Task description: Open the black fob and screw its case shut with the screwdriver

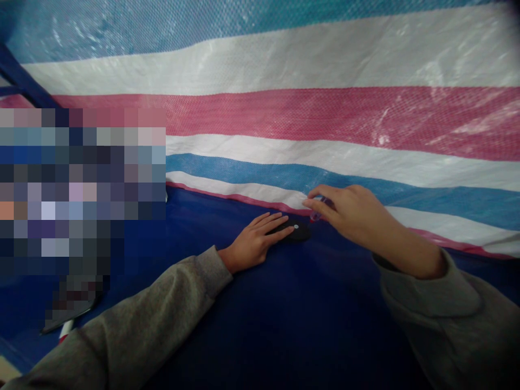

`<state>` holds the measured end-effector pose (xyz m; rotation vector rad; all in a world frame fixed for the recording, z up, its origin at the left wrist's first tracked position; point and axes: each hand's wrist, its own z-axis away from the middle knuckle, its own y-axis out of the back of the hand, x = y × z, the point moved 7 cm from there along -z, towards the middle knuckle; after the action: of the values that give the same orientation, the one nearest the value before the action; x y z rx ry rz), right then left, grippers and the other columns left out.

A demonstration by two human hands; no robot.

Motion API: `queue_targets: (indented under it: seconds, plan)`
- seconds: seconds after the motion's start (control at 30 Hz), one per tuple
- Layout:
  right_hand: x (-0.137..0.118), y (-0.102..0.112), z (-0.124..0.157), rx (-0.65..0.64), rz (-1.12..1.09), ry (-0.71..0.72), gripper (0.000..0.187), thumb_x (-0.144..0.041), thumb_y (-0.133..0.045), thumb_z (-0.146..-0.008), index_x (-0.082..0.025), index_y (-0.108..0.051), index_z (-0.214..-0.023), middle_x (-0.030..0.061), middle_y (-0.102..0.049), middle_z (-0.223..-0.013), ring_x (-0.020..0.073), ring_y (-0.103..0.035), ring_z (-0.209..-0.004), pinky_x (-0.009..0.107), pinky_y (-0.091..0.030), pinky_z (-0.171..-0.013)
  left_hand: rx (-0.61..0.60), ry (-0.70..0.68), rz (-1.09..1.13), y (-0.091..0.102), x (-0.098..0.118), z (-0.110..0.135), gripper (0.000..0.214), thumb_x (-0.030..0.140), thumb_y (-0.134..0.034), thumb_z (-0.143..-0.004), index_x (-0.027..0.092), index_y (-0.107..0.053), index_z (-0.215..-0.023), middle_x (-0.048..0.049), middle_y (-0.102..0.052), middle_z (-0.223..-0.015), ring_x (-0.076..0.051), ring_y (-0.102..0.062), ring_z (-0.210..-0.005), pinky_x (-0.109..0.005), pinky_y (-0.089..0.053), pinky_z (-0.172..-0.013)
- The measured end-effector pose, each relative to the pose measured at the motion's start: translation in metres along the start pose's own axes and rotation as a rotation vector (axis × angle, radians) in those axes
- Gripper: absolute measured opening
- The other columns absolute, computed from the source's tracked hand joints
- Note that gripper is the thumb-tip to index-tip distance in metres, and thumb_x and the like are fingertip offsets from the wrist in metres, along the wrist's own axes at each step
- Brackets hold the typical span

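Note:
My left hand [252, 242] lies palm down with its fingers stretched out over a flat black piece [303, 233]. The piece has a rounded edge and a small pale round spot. Part of it is hidden under the fingers. Just to the right, my right hand [351, 212] is closed in a pinch around a small see-through purplish object [316, 215], held a little above the black piece. The fingers cover much of that object, so its kind cannot be made out.
Both hands are over a dark blue surface [260, 325]. Behind it hangs a striped woven plastic sheet [325, 114] in blue, white and red. A blurred-out block [81, 189] hides the left side. Below it show a dark flat object [73, 306] and a white-and-red stick [66, 329].

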<state>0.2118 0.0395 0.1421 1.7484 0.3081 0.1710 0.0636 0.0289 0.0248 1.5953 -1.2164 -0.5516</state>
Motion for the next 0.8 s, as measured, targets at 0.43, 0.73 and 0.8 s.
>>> queue_targets:
  seconds: [0.43, 0.73, 0.8]
  plan:
    - [-0.0016, 0.0012, 0.0004, 0.028, -0.020, 0.045, 0.038, -0.036, -0.035, -0.095, -0.019, -0.066, -0.108, 0.0088, -0.075, -0.093, 0.0245, -0.069, -0.082, 0.035, -0.045, -0.073, -0.001, 0.009, 0.013, 0.0011, 0.0000, -0.0004, 0.062, 0.007, -0.043, -0.090, 0.026, -0.033, -0.148, -0.0076, -0.037, -0.153, -0.023, -0.028, -0.145, -0.050, -0.029, -0.117]
    - [-0.0026, 0.0022, 0.0004, 0.028, -0.013, 0.046, 0.036, -0.034, -0.036, -0.094, -0.018, -0.065, -0.109, 0.0091, -0.074, -0.089, 0.0250, -0.069, -0.081, 0.035, -0.045, -0.071, -0.018, 0.005, 0.000, 0.0000, 0.0000, -0.0002, 0.059, 0.009, -0.043, -0.093, 0.026, -0.031, -0.148, -0.0068, -0.033, -0.155, -0.022, -0.025, -0.146, -0.048, -0.027, -0.119]
    - [-0.0054, 0.0045, 0.0011, 0.057, -0.038, 0.094, 0.033, -0.027, -0.039, -0.092, -0.017, -0.063, -0.112, 0.0102, -0.074, -0.099, 0.0245, -0.069, -0.088, 0.034, -0.045, -0.076, -0.028, 0.001, 0.001, -0.0003, 0.0006, -0.0009, 0.056, 0.011, -0.041, -0.095, 0.026, -0.030, -0.148, -0.0066, -0.033, -0.155, -0.021, -0.025, -0.146, -0.049, -0.027, -0.119]
